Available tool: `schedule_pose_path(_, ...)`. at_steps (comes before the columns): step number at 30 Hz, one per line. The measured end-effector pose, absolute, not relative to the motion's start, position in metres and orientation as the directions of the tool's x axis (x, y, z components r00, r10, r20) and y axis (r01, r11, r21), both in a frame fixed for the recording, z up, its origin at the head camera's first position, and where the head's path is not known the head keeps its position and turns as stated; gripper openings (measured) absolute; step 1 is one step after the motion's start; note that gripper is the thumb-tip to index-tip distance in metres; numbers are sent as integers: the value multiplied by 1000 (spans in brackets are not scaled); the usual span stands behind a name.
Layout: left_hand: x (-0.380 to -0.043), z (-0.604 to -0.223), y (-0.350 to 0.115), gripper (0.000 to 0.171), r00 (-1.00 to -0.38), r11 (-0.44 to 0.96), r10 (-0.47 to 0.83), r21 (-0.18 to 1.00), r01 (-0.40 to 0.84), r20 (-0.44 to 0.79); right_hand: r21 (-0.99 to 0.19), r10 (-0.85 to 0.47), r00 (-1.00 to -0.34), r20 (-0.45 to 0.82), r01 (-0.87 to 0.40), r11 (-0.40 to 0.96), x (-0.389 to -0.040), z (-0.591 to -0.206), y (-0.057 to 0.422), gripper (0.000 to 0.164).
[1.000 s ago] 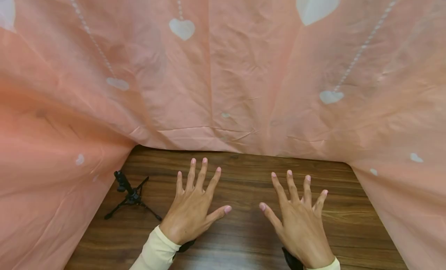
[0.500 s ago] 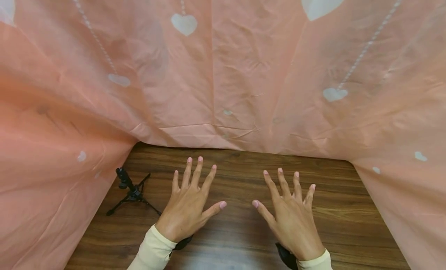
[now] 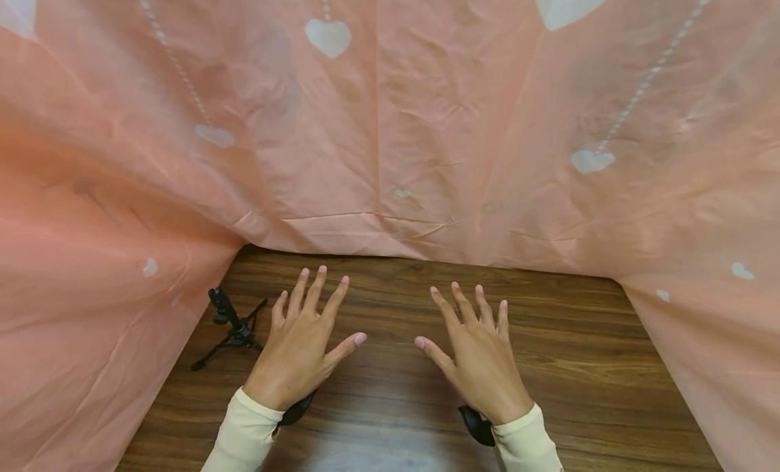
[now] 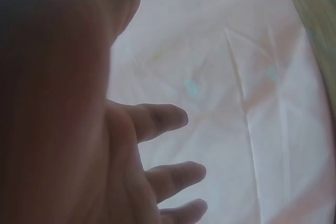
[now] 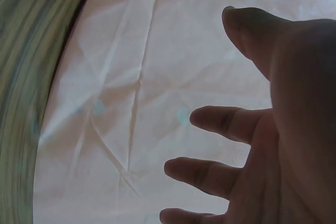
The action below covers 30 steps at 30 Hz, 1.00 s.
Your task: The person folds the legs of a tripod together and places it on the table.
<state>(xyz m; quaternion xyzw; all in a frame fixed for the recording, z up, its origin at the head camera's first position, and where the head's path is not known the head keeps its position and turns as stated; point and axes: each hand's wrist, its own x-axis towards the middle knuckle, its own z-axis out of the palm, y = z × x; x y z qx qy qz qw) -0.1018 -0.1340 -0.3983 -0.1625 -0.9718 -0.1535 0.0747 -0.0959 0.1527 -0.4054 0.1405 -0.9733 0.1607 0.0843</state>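
Left hand [image 3: 295, 350] and right hand [image 3: 484, 363] are hovering, as far as I can judge, above a wood-grain surface [image 3: 585, 370], backs turned upward and well apart from each other. I am gripping nothing in either: my fingers are splaying out nearly straight, and my thumbs are pointing inward. Handling, in my judgement, is not yet getting under way; no grip is being taken and nothing is being lifted, so the handwork is seemingly all waiting to be done, though whether any part is already finished I am unable to tell. Nearest to me, a black tripod [image 3: 240, 333] is standing on the surface just beside my left hand, on its outer side, near a hanging pink cloth [image 3: 451, 113] printed with pale hearts. The tripod is looking slim and dark, its short post appearing to lean outward, its thin legs spreading low, one partly disappearing behind my left hand. Both wrist views are showing bare fingers before creased cloth.
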Motion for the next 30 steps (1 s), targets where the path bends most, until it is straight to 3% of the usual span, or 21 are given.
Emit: schedule_pose_path(30, -105, -396, -209, 85, -965, 934, 141, 294, 204, 223, -268, -414, -849, 330, -505, 821, -131, -404, 79, 77)
